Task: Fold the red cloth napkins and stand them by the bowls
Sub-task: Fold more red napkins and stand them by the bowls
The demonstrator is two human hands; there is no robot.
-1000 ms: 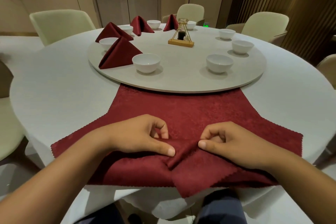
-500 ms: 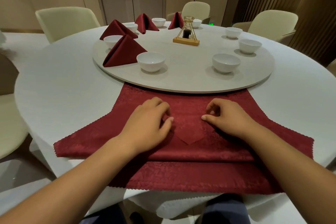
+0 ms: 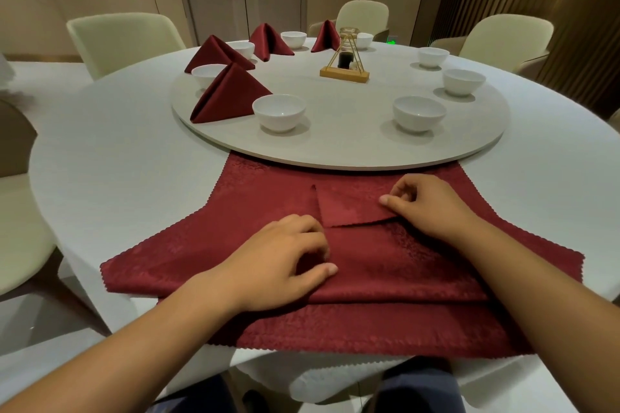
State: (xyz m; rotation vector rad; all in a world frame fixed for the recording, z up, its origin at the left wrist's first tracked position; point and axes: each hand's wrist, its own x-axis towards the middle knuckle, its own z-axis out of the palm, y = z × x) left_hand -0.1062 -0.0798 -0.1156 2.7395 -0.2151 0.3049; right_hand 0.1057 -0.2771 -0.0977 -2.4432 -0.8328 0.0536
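A flat red napkin (image 3: 385, 265) lies spread on the white table in front of me, its far edge tucked under the turntable (image 3: 335, 159). One corner flap is folded over its middle. My right hand (image 3: 429, 204) pinches the right edge of that flap. Nearer to me, my left hand (image 3: 285, 258) rests on the cloth with curled fingers, pinching a fold. Several folded napkins stand on the turntable, the nearest one (image 3: 231, 94) beside a white bowl (image 3: 279, 111). Another bowl (image 3: 418, 112) stands at the right with no napkin by it.
More white bowls ring the turntable, such as one at the right (image 3: 463, 81). A wooden stand with a dark bottle (image 3: 345, 60) sits near its centre. Pale chairs (image 3: 124, 40) surround the table. The table edge runs just below the napkin.
Both hands carried the napkin's near corner up and laid it over the middle. Since then my left hand drew back toward me and my right hand shifted the flap to the right.
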